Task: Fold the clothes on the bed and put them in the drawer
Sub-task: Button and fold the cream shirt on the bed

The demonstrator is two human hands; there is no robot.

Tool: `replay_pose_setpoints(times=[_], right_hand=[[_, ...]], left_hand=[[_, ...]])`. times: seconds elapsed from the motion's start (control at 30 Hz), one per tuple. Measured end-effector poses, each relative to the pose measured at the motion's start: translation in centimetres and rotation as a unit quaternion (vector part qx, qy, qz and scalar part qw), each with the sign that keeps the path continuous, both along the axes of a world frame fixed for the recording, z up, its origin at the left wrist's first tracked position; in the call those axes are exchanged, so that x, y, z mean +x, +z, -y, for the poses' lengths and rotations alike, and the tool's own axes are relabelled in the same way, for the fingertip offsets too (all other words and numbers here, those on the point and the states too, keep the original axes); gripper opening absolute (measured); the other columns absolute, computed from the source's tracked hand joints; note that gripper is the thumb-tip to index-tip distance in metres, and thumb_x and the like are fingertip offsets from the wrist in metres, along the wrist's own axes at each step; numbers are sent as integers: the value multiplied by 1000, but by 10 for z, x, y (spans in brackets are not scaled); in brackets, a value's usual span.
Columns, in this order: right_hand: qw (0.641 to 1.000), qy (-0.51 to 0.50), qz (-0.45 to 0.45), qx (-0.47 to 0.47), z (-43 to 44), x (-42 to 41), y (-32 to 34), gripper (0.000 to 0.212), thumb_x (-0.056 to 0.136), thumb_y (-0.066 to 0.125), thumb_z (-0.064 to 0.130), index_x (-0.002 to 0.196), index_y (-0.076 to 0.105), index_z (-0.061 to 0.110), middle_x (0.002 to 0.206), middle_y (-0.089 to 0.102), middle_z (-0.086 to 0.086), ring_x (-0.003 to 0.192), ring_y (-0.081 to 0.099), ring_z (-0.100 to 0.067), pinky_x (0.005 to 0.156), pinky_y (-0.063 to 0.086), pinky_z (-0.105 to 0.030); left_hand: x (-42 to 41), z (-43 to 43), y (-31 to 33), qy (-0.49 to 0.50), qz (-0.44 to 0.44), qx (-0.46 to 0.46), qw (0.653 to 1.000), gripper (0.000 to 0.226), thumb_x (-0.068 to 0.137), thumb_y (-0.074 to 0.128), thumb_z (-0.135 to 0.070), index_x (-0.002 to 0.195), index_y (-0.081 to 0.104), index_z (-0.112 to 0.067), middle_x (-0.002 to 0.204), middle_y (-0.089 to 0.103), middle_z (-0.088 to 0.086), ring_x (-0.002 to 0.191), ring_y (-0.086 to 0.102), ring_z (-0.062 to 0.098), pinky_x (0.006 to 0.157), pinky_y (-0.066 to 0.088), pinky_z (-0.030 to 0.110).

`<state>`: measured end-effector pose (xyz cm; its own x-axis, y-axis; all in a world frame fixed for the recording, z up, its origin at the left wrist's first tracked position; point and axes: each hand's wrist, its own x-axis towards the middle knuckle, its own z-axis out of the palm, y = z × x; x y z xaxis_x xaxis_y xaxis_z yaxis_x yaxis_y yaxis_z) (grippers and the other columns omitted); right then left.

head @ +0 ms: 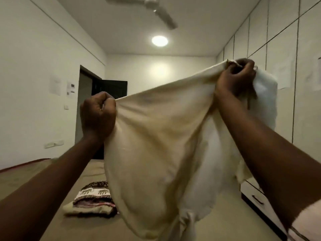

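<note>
A large cream garment hangs in the air in front of me, stretched between both hands. My left hand grips its upper edge in a fist at the left. Higher up on the right, my right hand grips the other end of that edge, where the cloth bunches and falls behind my forearm. The garment's lower part droops towards the bed. A pile of folded clothes, with a patterned piece on top, lies on the bed below my left arm. A white drawer with a dark handle shows at the lower right.
White wardrobe doors run along the right wall. An open dark doorway is at the far left of the room. A ceiling fan and a round lamp are overhead.
</note>
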<state>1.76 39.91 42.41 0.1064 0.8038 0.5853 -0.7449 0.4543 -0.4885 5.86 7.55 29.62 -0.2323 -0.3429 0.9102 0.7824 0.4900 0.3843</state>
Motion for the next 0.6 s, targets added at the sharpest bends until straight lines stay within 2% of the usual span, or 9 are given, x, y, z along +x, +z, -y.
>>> replay_pose_setpoints(times=[0.07,0.17,0.23,0.3,0.37,0.43,0.47,0.53,0.6], right_hand=[[1000,-19,-3,19,5,10,12,24,85,52,15,102,68,9,105,69,-8,101,62,-24,91,42,-28],[999,-14,-31,14,19,6,13,24,84,51,14,100,68,9,103,68,-10,94,58,-18,85,37,-20],[999,-13,15,33,31,-13,-10,22,88,51,15,103,67,12,109,67,-10,100,58,-20,83,34,-19],[994,27,73,73,42,-44,-47,20,88,52,13,102,67,12,108,69,-8,106,61,-24,80,34,-17],[983,70,128,111,62,-93,-108,16,89,53,12,100,65,14,107,69,-7,105,63,-24,82,35,-15],[956,112,221,157,93,-142,-188,11,92,54,15,99,61,19,108,68,-8,106,62,-25,87,39,-20],[941,127,262,170,107,-162,-228,9,94,55,17,100,61,19,109,69,-9,106,62,-26,90,41,-23],[910,158,332,190,137,-200,-307,12,97,57,19,107,64,15,110,69,-10,104,62,-26,91,42,-28],[872,208,392,206,169,-234,-383,13,99,58,18,110,63,13,105,66,-5,97,59,-22,84,39,-25]], left_hand=[[11,6,5,-103,82,27,991,28,77,51,-21,54,52,-6,53,45,-2,54,42,13,55,33,28],[31,21,3,-262,126,61,955,34,80,47,-13,49,60,-19,59,49,-5,60,46,11,54,35,25],[36,37,-12,-310,150,84,935,24,75,50,-19,54,61,-22,66,51,-4,68,48,14,61,38,29],[28,58,-32,-297,186,90,932,11,64,55,-26,58,63,-22,72,55,-1,75,51,18,68,40,32],[9,89,-74,-229,244,100,937,19,56,61,-32,69,65,-19,81,58,4,82,53,23,74,42,34],[-20,124,-132,-133,321,65,935,30,57,64,-36,79,65,-16,89,59,8,83,54,22,78,44,26],[-34,139,-160,-101,353,51,929,27,63,65,-32,82,66,-12,88,60,9,79,54,19,70,45,19],[-62,175,-223,-76,418,94,900,24,71,68,-21,82,68,1,79,63,8,66,56,15,52,39,19],[-84,212,-287,-54,503,139,852,12,78,70,-12,80,72,-1,74,64,11,59,57,14,55,40,19]])
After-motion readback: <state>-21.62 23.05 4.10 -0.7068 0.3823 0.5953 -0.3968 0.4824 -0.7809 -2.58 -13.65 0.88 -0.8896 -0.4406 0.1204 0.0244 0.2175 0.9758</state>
